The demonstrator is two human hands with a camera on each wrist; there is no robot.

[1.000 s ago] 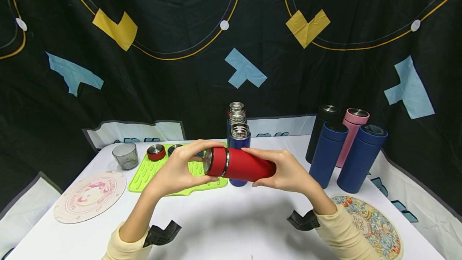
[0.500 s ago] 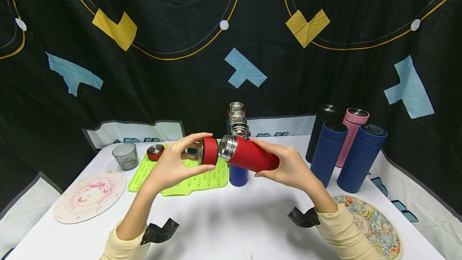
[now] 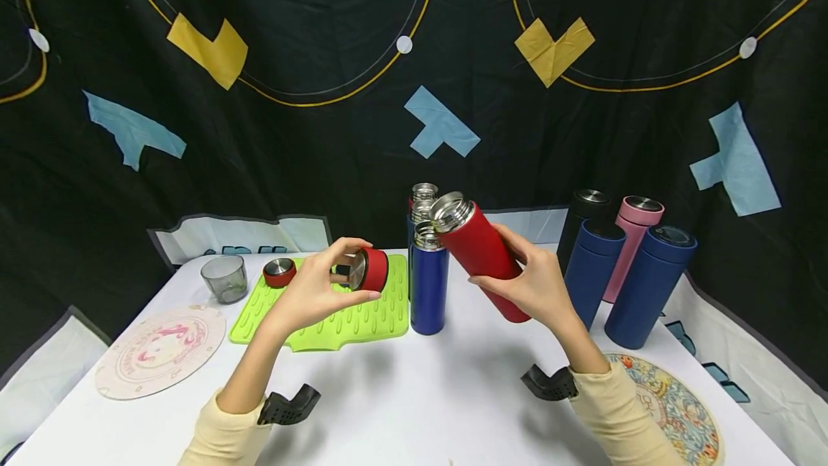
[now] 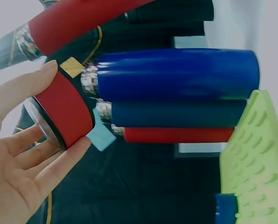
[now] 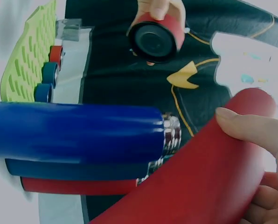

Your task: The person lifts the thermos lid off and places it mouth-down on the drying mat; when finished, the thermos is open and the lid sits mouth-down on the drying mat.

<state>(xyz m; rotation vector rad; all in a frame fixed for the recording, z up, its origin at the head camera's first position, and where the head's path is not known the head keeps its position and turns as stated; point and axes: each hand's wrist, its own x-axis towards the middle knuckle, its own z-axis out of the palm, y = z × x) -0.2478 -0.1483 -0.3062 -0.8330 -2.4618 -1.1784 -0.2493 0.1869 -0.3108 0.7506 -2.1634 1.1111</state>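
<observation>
Between thumb and fingers, my left hand (image 3: 317,285) pinches a red thermos lid (image 3: 374,270) above the green drying mat (image 3: 382,313). The lid's black hollow underside shows in the right wrist view. My right hand (image 3: 535,279) grips a red thermos bottle (image 3: 480,243), tilted with its bare steel mouth (image 3: 451,211) up and to the left. Lid and bottle are apart. Behind them a blue bottle (image 3: 429,290) without a lid stands upright. In the left wrist view, a darker blue bottle (image 4: 176,113) and a red bottle (image 4: 176,135) line up beyond it.
Another red lid (image 3: 279,273) sits on the mat's left part, blue lids (image 5: 44,92) beside it. A grey glass (image 3: 225,279) and a pink round placemat (image 3: 162,352) lie left. Several capped bottles (image 3: 591,265) and a patterned placemat (image 3: 673,401) are at right.
The lid has come off the red bottle. My right hand has raised the bottle and turned it more upright, moving right; my left hand has drawn slightly left with the lid.
</observation>
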